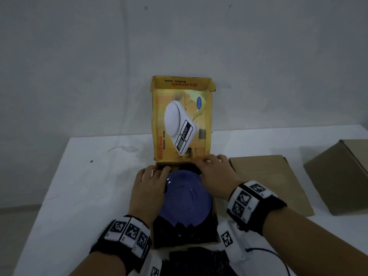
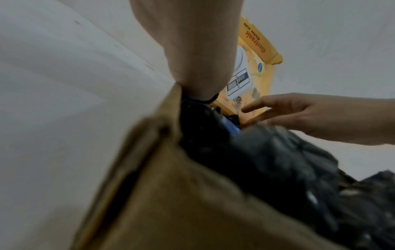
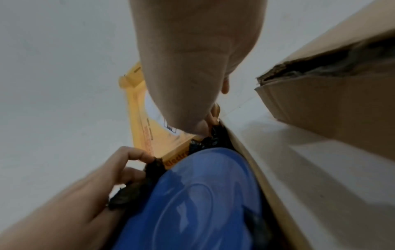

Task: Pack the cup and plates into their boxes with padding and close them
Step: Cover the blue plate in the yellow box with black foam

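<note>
A blue plate (image 1: 188, 198) lies flat inside the open yellow box (image 1: 216, 212), bedded on black padding (image 1: 179, 234) that shows around the plate's rim. The box lid (image 1: 182, 120) stands upright at the far edge of the plate. No cup is seen in any view.

The left hand (image 1: 148, 186) is laid on the left of the plate, its fingers curled onto the black padding at the far-left corner; in the right wrist view the padding appears to be pinched there. The right hand (image 1: 216, 172) is set at the far-right of the plate, its fingers bent down over the padding by the lid hinge; whether that grip is clamped on the padding or only pressing it cannot be told.

The step in hand is judged to be the tucking of padding around the plate. It would be done well if the loose padding were pushed down between the plate's rim and the box walls, evenly on all sides, so that the plate is kept centred and off the cardboard. More padding (image 1: 199, 259) lies just near of the plate, outside the box, and should be laid over the plate before the lid is folded down. Two brown cartons (image 1: 268, 182) (image 1: 342, 176) rest on the worktop (image 1: 89, 186), right of the plate.
</note>
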`<state>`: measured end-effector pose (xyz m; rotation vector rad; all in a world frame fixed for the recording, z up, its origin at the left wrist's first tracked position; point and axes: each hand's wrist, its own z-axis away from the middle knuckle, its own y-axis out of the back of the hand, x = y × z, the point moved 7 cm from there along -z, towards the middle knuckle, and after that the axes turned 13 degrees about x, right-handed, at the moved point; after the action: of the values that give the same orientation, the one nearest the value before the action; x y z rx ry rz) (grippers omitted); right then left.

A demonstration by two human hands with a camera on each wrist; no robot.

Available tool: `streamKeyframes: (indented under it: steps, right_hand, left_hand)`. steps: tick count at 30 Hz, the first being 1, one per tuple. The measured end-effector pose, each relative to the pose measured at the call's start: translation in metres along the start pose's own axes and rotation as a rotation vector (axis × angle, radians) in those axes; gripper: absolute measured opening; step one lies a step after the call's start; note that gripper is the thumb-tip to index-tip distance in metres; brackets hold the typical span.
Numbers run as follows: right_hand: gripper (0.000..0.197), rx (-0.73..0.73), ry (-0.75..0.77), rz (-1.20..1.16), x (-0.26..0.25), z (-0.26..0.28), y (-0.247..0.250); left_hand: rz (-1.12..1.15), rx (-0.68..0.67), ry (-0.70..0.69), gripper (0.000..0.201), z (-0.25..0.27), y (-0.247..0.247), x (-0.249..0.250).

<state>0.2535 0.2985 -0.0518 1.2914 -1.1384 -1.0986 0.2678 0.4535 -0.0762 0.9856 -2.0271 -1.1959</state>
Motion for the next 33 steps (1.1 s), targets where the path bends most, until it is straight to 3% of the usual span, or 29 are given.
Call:
streamKeyframes:
  steps: [2,5,7,14,17,20,23,29,33]
  right_hand:
    - [0.06,0.01,-0.071,-0.127,0.004,0.015,0.006]
    - [0.094,-0.219,-0.111,-0.201,0.005,0.045,-0.008]
    - [0.101,-0.319,-0.073,-0.153,0.004,0.057,-0.017]
    - [0.084,-0.322,-0.062,-0.077,0.002,0.06,-0.024]
    - [0.078,-0.32,-0.067,-0.065,0.002,0.061,-0.023]
    - [0.07,-0.301,-0.072,-0.059,0.0,0.061,-0.024]
    - [0.068,-0.311,-0.085,-0.061,0.0,0.062,-0.025]
    - [0.064,-0.329,-0.079,-0.063,0.0,0.061,-0.022]
    - [0.063,-0.331,-0.082,-0.07,0.0,0.061,-0.021]
  left_hand:
    - [0.004,0.007,0.016,0.048,-0.002,0.006,0.001]
    - [-0.028,0.029,0.03,0.038,-0.014,0.017,-0.001]
    - [-0.061,0.013,0.005,0.031,-0.022,0.02,-0.002]
    - [-0.075,-0.13,-0.017,0.03,-0.031,0.015,0.002]
    - [-0.147,-0.158,-0.014,0.016,-0.033,0.017,0.005]
    - [-0.226,-0.199,-0.036,0.026,-0.034,0.013,0.005]
    - [-0.276,-0.259,-0.025,0.022,-0.039,0.005,-0.006]
    - [-0.284,-0.227,-0.028,0.022,-0.044,-0.002,-0.007]
    - [-0.23,-0.266,-0.031,0.011,-0.04,-0.007,0.001]
